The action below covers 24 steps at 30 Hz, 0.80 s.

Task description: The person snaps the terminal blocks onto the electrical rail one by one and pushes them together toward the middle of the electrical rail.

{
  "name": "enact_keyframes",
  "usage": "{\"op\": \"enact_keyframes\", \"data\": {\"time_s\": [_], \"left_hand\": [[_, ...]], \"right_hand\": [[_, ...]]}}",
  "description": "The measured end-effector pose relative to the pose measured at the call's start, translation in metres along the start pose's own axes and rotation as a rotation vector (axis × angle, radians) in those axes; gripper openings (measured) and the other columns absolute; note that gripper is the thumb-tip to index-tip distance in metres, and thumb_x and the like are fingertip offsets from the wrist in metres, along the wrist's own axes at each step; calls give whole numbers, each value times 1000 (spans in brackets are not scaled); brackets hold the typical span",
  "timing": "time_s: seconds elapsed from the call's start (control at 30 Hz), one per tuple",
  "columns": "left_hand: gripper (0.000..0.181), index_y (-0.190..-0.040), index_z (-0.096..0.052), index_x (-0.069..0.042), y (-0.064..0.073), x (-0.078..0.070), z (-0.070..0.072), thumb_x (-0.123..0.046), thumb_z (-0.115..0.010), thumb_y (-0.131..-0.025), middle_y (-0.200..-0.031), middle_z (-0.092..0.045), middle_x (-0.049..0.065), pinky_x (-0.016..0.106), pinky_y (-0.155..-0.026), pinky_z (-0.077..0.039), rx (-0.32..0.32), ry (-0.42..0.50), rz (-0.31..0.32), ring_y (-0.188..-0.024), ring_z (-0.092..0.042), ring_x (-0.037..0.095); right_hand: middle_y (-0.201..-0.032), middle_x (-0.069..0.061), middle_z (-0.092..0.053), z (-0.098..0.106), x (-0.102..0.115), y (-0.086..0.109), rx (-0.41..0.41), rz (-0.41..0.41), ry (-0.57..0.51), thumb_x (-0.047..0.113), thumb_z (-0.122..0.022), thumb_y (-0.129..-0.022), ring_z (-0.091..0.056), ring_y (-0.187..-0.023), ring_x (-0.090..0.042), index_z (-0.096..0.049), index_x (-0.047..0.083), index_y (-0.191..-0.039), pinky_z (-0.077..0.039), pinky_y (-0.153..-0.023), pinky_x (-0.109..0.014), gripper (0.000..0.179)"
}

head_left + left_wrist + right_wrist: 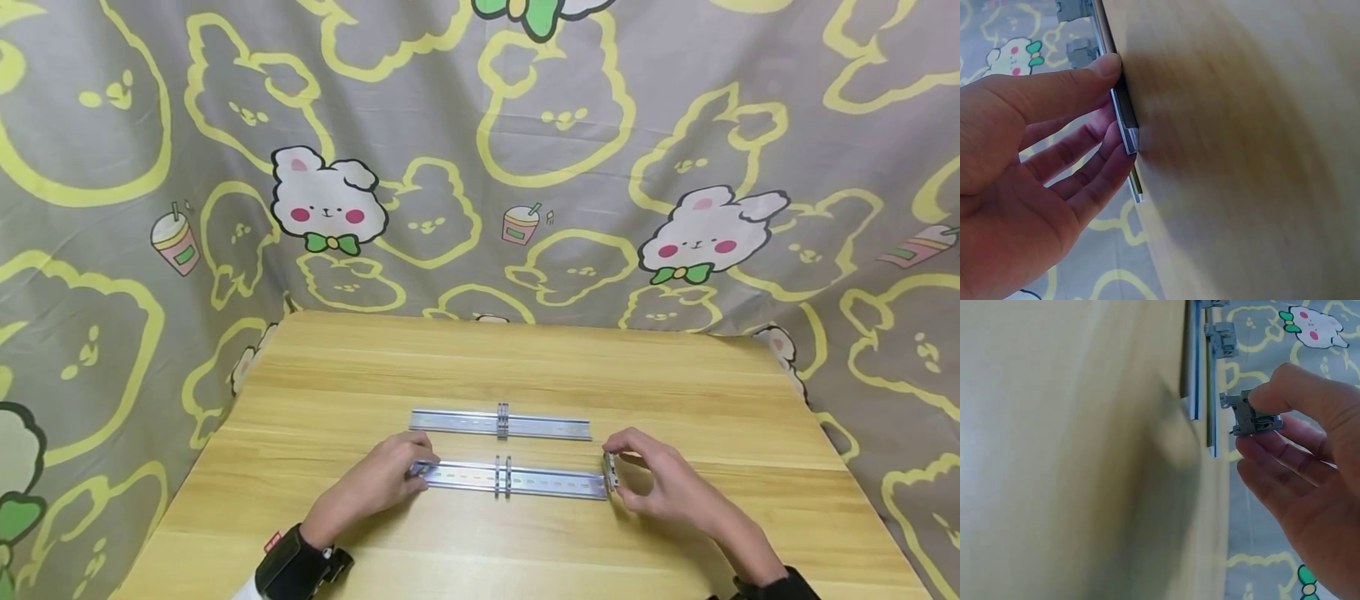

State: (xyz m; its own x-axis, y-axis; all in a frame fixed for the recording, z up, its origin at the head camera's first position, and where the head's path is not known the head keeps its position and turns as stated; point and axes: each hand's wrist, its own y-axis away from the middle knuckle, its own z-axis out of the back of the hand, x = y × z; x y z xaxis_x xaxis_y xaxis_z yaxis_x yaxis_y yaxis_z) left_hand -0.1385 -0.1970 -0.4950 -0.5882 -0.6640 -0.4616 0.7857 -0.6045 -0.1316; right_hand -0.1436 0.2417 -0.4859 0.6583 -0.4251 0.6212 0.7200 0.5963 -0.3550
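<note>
Two slotted metal DIN rails lie parallel on the wooden table. My left hand [382, 475] grips the left end of the near rail [547, 482], thumb on one long edge and fingers on the other. Mounted near that rail's middle are two thin grey terminal blocks [508, 477], a small gap between them. My right hand [663, 479] pinches another grey terminal block [1247, 415] between thumb and fingers. In the head view this block overlaps the near rail's right end; in the right wrist view it shows apart from the rails.
Behind the near rail lies the far rail [457, 422], with grey terminal blocks [502, 419] set side by side at its middle. Patterned curtain cloth [442, 208] hangs along the table's back and sides. The table [480, 358] has light wood grain.
</note>
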Motion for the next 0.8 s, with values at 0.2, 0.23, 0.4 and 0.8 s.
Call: {"op": "enact_keyframes", "data": {"time_s": [0.2, 0.23, 0.4, 0.8], "left_hand": [[29, -107, -78, -6, 0, -1, 0, -4, -85, -78, -102, -68, 3, 28, -82, -59, 14, 5, 23, -91, -65, 16], [29, -107, -78, -6, 0, -1, 0, -4, -85, -79, -102, -68, 3, 28, -82, -59, 14, 4, 26, -91, -65, 16], [29, -106, -78, -6, 0, -1, -1, -4, -86, -78, -102, -68, 2, 28, -83, -59, 11, 0, 31, -92, -65, 16], [29, -107, -78, -5, -1, -3, 1, -3, -85, -79, -103, -68, 4, 29, -83, -59, 15, 8, 42, -93, -65, 19]], "right_hand": [[-116, -11, -67, -6, -6, 10, 17, -36, -23, -16, -80, -65, -67, -108, -25, -61, -2, -117, -59, -90, -41, 57], [-116, -11, -67, -6, -7, 11, 19, -43, -27, -15, -80, -66, -67, -109, -25, -61, -1, -117, -59, -90, -42, 57], [-116, -9, -68, -10, -8, 14, 21, -72, -10, -12, -82, -67, -67, -109, -25, -62, 0, -117, -59, -91, -41, 55], [-117, -9, -67, -15, -12, 18, 26, -80, -42, -13, -82, -67, -67, -110, -27, -61, -1, -118, -58, -92, -39, 56]]}}
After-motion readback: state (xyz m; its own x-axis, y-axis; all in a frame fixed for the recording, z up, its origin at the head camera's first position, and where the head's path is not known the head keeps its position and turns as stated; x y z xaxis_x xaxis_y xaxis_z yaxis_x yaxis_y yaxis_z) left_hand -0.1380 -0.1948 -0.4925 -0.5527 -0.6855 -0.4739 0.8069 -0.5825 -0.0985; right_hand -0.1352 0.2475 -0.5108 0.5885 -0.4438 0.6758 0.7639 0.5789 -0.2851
